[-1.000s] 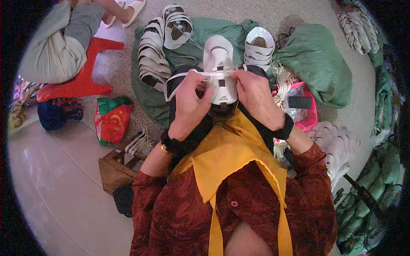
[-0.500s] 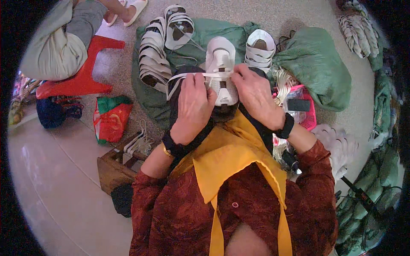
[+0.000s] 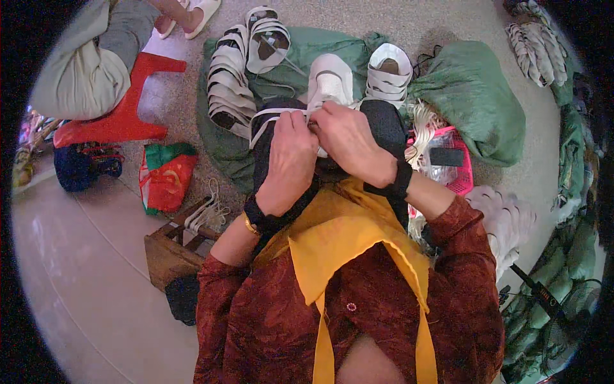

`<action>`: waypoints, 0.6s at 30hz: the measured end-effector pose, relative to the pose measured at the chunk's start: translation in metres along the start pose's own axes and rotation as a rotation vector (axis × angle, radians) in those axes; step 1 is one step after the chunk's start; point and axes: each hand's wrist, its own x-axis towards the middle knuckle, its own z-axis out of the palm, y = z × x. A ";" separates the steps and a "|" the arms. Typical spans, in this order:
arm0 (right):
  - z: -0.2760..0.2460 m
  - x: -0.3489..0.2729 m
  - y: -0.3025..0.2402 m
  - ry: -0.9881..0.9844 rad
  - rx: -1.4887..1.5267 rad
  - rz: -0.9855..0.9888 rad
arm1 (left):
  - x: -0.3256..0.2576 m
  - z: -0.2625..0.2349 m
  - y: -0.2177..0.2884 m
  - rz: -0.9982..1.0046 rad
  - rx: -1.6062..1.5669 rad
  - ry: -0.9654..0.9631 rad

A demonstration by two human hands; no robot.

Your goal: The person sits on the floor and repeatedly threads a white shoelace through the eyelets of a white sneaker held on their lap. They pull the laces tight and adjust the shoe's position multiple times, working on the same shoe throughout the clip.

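A white shoe upper (image 3: pixel 330 78) rests at my lap, its toe end pointing away from me. Both of my hands meet over it and cover most of its middle. A flat white shoelace (image 3: pixel 274 111) runs out past my left hand and loops down at its left. My left hand (image 3: pixel 289 157) pinches this shoelace. Close beside it, my right hand (image 3: pixel 348 137) has its thumb and fingertips pressed together on the same shoelace near the upper's left edge. The exact spot where the fingertips meet is partly hidden.
Nested white uppers (image 3: pixel 228 83) lie on a green cloth sack (image 3: pixel 307 45), with another stack (image 3: pixel 389 70) to the right. A pink basket (image 3: pixel 462 176) and a full green sack (image 3: pixel 480 105) stand right. A wooden stool (image 3: pixel 169 256) and a red-green bag (image 3: pixel 167 179) are left.
My right hand has moved left across the shoe upper, up against my left hand. It now covers the part that was visible between them. My left hand has barely moved.
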 end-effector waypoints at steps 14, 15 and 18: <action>-0.014 -0.003 0.007 0.080 0.154 -0.074 | 0.002 0.003 -0.002 -0.110 -0.322 0.098; -0.020 -0.005 0.008 0.082 0.150 -0.083 | 0.004 0.000 0.001 -0.126 -0.364 0.112; -0.059 -0.013 0.015 0.012 0.641 0.089 | 0.001 0.002 -0.003 -0.085 -0.283 0.156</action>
